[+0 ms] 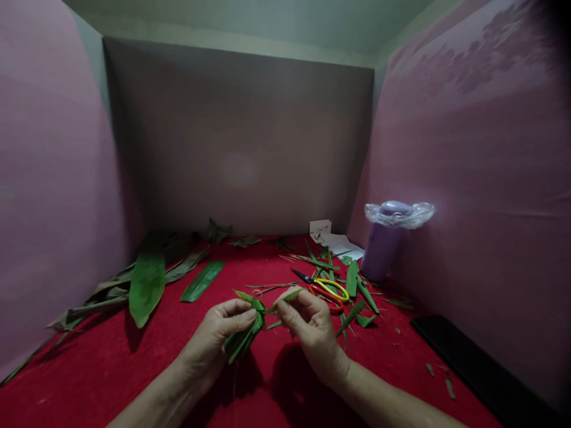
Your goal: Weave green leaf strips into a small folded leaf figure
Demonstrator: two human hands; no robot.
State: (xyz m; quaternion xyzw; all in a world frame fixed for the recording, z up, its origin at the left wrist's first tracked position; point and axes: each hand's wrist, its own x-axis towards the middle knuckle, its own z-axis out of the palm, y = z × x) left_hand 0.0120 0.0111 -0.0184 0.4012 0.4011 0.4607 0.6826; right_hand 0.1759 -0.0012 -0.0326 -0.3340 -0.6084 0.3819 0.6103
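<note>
My left hand [225,326] pinches a folded bundle of green leaf strips [247,336], its cut ends fanning down toward me. Between the thumb and fingers of my right hand [310,324] is a narrow leaf strip [291,295] that runs across to the top of the bundle. Both hands are held close together above the red cloth [272,380]. Just beyond my right hand lie scissors [328,290] with one yellow and one red handle, their dark blades pointing left. How the strip joins the bundle is too small to make out.
Cut leaf scraps [352,279] surround the scissors. At the left lie a broad green leaf [148,279], a shorter leaf piece [203,282] and dry leaves [102,294]. A purple tumbler [381,249] with plastic wrap, white papers [341,245] and a black flat object [464,356] are on the right.
</note>
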